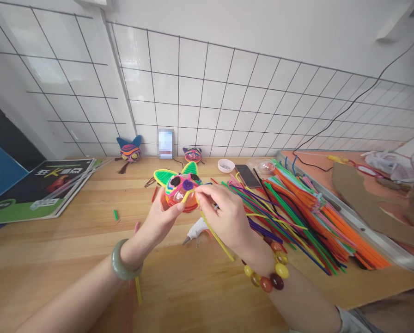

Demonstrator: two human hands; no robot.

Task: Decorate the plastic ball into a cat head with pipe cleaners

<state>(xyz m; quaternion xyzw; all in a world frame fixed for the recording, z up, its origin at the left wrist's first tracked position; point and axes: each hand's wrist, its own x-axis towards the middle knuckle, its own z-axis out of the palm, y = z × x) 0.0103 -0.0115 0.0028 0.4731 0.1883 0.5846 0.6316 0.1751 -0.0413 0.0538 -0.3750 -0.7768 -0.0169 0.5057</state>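
Above the middle of the pale wooden bench (71, 259), the left hand (160, 222) cups a round cat-faced ornament wound from bright pipe cleaners, with green ears (179, 187), its grip closed around the ornament's lower left side. The right hand (224, 215) pinches a long yellow pipe cleaner (216, 236) against the ornament's front, its grip clenched on that strand. Beneath them lies a white glue gun (197, 230), and just to the right spreads a heap of multicoloured pipe cleaners (307, 217).

Two finished masks (130, 151) (192, 154) by the wall, a phone (247, 175), perhaps a glue gun (197, 230).
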